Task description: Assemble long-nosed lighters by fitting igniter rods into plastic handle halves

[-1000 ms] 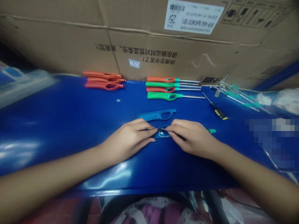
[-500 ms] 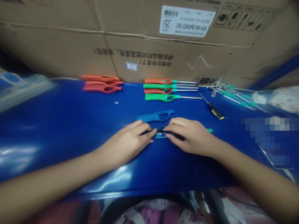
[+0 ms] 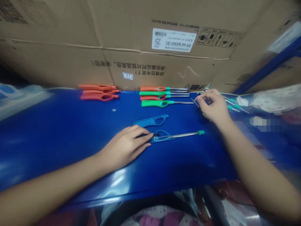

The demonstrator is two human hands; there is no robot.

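Blue lighter point(image 3: 172, 137), right hand point(image 3: 214, 106) moved off, at screwdriver point(image 3: 205, 116)

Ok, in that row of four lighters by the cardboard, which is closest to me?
The front green lighter; the other green one lies farther back, between the orange one and the red one.

Glossy blue worktop point(image 3: 58, 131). Clock from its middle:
- Centre: blue plastic half-shell point(image 3: 162, 140) with slim metal tube point(image 3: 184, 136), green tip at 3.
- Just off it at 12: second blue plastic half-shell with loop point(image 3: 148, 121).
- 10–11: three red-orange plastic handles point(image 3: 93, 97); tiny silvery pins point(image 3: 114, 110) nearer.
- 12–1: four orange, green and red long-nosed lighters point(image 3: 151, 98).
- 2: teal-collared metal rods point(image 3: 232, 107).
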